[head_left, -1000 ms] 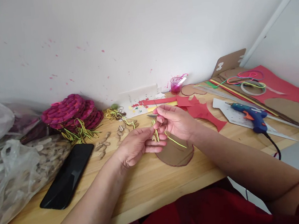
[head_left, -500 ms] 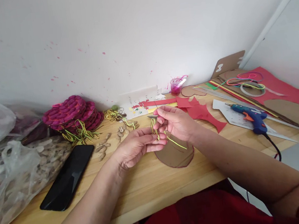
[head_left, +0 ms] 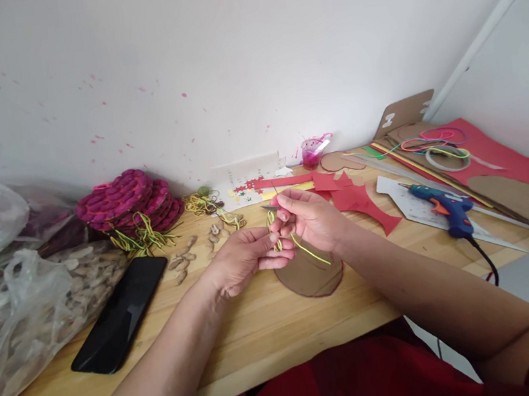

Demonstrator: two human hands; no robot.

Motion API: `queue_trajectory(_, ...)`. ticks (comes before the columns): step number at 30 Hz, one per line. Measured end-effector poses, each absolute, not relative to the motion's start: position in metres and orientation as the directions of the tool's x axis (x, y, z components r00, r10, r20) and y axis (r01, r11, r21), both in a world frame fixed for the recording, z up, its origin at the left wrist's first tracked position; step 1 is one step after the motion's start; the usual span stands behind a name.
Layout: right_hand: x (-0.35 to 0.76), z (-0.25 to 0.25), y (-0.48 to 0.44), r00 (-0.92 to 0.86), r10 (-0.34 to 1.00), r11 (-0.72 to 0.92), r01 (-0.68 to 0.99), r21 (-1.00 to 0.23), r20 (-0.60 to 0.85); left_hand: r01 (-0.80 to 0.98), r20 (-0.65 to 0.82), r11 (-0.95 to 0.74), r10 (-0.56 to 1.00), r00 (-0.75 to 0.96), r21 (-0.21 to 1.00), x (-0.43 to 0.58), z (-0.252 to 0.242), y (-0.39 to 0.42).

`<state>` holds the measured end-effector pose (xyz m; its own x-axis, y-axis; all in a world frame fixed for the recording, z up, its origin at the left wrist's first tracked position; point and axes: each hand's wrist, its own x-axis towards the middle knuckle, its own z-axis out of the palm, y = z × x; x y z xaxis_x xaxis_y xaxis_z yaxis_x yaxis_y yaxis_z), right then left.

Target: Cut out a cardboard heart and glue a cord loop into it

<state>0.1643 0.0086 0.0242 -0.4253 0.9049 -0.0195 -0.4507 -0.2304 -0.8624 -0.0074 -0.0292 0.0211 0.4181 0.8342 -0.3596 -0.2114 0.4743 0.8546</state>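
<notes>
My left hand (head_left: pixel 247 255) is closed on a looped bundle of yellow-green yarn (head_left: pixel 276 244). Touching the same yarn, the fingers of my right hand (head_left: pixel 307 218) are pinched together, and a loose yarn end (head_left: pixel 315 255) hangs down from them. A thin dark pointed metal tip (head_left: pixel 270 207) shows beside the right fingertips; whether that hand holds it I cannot tell. Below both hands a round piece of cardboard (head_left: pixel 311 277) with a dark reddish edge lies on the table, partly covered by them.
Left are a black phone (head_left: pixel 120 314), a plastic bag of peanuts (head_left: pixel 64 309), loose peanuts (head_left: pixel 184 260) and stacked magenta rounds (head_left: pixel 121 197) with yarn. A blue glue gun (head_left: pixel 443 203) lies right, near red paper scraps (head_left: pixel 362 201). A cup of pink liquid (head_left: pixel 312 154) stands behind.
The fingers of both hands have drawn slightly closer together around the yarn loops. Everything else lies as before.
</notes>
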Motion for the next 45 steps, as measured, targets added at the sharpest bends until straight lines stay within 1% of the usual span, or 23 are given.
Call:
queue_trajectory(7,0.162,0.023,0.007,-0.422,0.907,-0.232,-0.463,-0.856,-0.017,-0.194,-0.375,0.478,0.835,0.404,0.856,-0.008,0.022,-0.029)
queue_trajectory(14,0.162,0.023,0.006,-0.453,0.891,-0.256,-0.437,-0.862,-0.035,-0.205,-0.379,0.479,0.841,0.385,0.854,-0.007,0.02,-0.028)
queue_trajectory(19,0.161,0.022,0.006,-0.457,0.888,-0.267,-0.424,-0.865,-0.051,-0.177,-0.359,0.445,0.857,0.37,0.878,-0.008,0.018,-0.027)
queue_trajectory(21,0.161,0.023,0.007,-0.444,0.895,-0.263,-0.44,-0.859,-0.047,-0.096,-0.333,0.392,0.867,0.371,0.915,-0.009,0.019,-0.027)
queue_trajectory(22,0.162,0.024,0.007,-0.434,0.9,-0.261,-0.449,-0.855,-0.047,-0.026,-0.314,0.347,0.875,0.369,0.938,-0.01,0.019,-0.027)
queue_trajectory(24,0.165,0.028,0.01,-0.411,0.91,-0.264,-0.459,-0.848,-0.061,0.178,-0.236,0.183,0.909,0.344,0.967,-0.013,0.021,-0.027)
queue_trajectory(25,0.167,0.03,0.011,-0.407,0.91,-0.276,-0.457,-0.845,-0.077,0.298,-0.174,0.074,0.93,0.324,0.952,-0.014,0.022,-0.027)
queue_trajectory(27,0.171,0.035,0.014,-0.418,0.903,-0.304,-0.459,-0.835,-0.1,0.503,-0.038,-0.119,0.956,0.291,0.856,-0.017,0.024,-0.028)
queue_trajectory(29,0.175,0.038,0.016,-0.426,0.9,-0.312,-0.484,-0.818,-0.091,0.604,0.031,-0.21,0.956,0.292,0.769,-0.018,0.024,-0.028)
queue_trajectory(31,0.177,0.04,0.017,-0.422,0.904,-0.304,-0.516,-0.801,-0.07,0.614,0.032,-0.225,0.951,0.308,0.756,-0.018,0.022,-0.028)
queue_trajectory(35,0.177,0.04,0.016,-0.432,0.899,-0.308,-0.508,-0.804,-0.071,0.55,0.01,-0.222,0.932,0.362,0.805,-0.017,0.015,-0.026)
queue_trajectory(38,0.175,0.04,0.013,-0.477,0.878,-0.317,-0.5,-0.806,-0.049,0.53,-0.005,-0.213,0.925,0.38,0.821,-0.015,0.01,-0.024)
queue_trajectory(42,0.173,0.039,0.01,-0.548,0.836,-0.332,-0.494,-0.804,-0.009,0.537,0.007,-0.239,0.918,0.398,0.809,-0.014,0.01,-0.025)
queue_trajectory(45,0.174,0.038,0.01,-0.568,0.823,-0.347,-0.486,-0.802,-0.011,0.512,-0.004,-0.246,0.899,0.438,0.823,-0.018,0.015,-0.024)
